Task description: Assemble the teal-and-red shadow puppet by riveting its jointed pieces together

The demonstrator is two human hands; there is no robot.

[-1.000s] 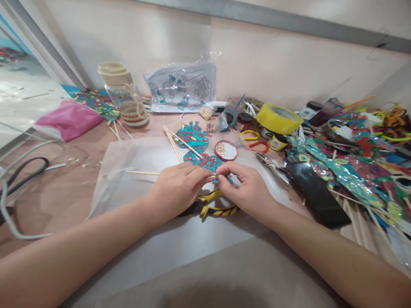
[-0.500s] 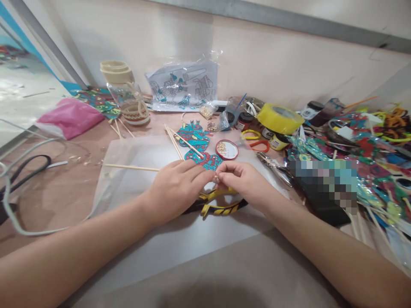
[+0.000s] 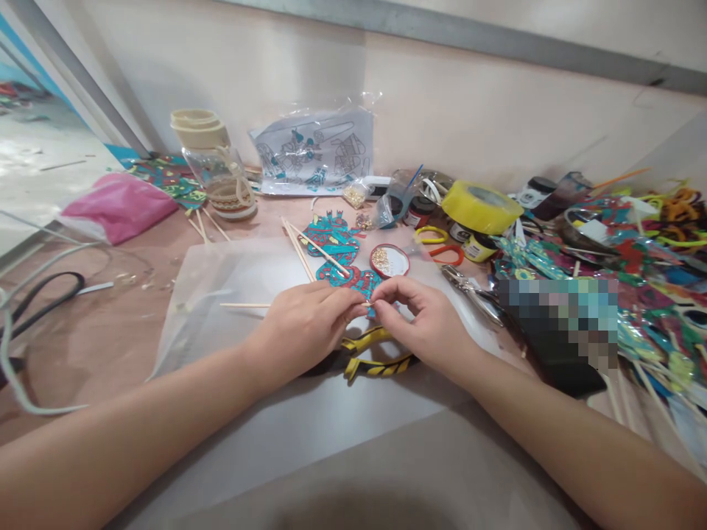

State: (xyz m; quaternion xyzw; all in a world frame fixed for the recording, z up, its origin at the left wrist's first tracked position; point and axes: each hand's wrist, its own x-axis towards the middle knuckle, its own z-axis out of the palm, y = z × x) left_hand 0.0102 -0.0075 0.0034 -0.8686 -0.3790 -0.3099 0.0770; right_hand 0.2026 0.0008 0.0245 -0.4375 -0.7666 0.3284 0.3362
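Observation:
My left hand [image 3: 309, 324] is closed around a thin wooden stick [image 3: 246, 305], whose long end sticks out to the left. The stick's tip comes out between the left thumb and forefinger and meets my right hand [image 3: 423, 316]. There the right thumb and forefinger pinch at the tip; anything tiny between them is too small to make out. Below both hands lie yellow-and-black pliers [image 3: 381, 366], partly covered by the left hand. Just beyond the fingers are painted teal-and-red cutouts [image 3: 331, 239] with loose sticks [image 3: 298, 246] across them, and a red-rimmed lid [image 3: 409, 265] holding small gold pieces.
A translucent sheet [image 3: 204, 265] lies under the work. Behind stand a bottle [image 3: 218, 165], yellow tape roll [image 3: 480, 205] and paint jars [image 3: 479, 246]. To the right are metal pliers [image 3: 472, 291], a dark phone-like slab [image 3: 557, 361] and piled cutouts. A cable [image 3: 16, 383] runs at left.
The stick has slid to the right through my left hand, so less of it shows on the left. Its tip now shows between the fingertips of both hands.

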